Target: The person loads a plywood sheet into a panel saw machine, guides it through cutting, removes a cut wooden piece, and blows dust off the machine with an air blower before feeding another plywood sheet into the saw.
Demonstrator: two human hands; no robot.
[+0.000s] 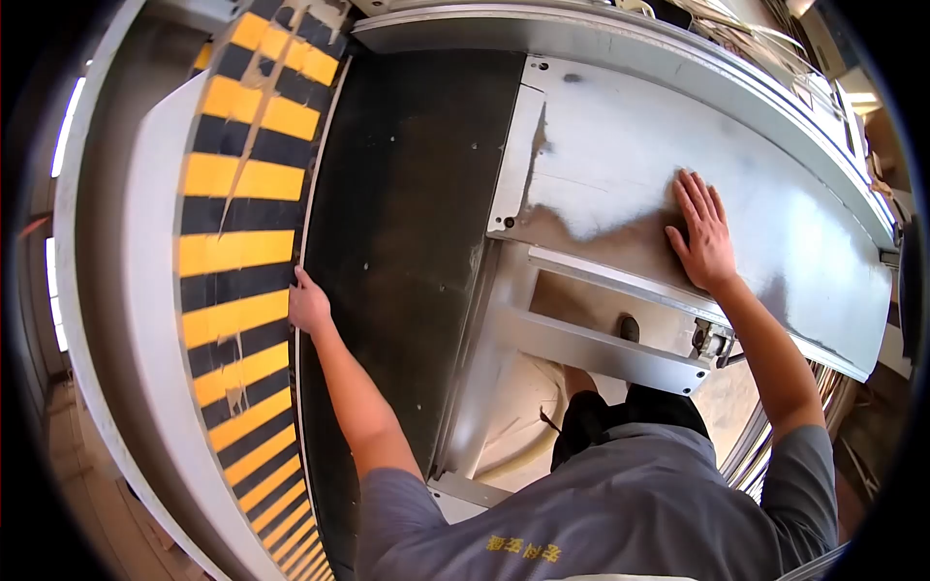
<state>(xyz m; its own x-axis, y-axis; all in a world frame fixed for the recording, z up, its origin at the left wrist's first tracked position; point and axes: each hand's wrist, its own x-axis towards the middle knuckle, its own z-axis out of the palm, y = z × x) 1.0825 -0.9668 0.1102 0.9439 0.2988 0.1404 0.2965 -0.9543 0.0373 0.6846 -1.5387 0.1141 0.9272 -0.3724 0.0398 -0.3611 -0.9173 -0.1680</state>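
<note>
My left hand (310, 306) is closed at the thin pale edge strip (320, 174) between the yellow-and-black striped panel (242, 254) and the dark flat plate (412, 145). Its thumb points up along the strip, while its other fingers are mostly hidden. On the right, my right hand (704, 237) lies flat with spread fingers on a shiny metal plate (620, 126) with brown worn patches. Nothing is held in that hand. A narrow bracket (518, 160) with bolts lies at the plate's left end.
Below the shiny plate is a metal frame with a crossbar (601, 347) and a small clamp-like fitting (712, 341). A long rail (620, 39) runs behind the plates. Thin strips (765, 34) lie at the top right. A curved grey housing (145, 242) stands at the left.
</note>
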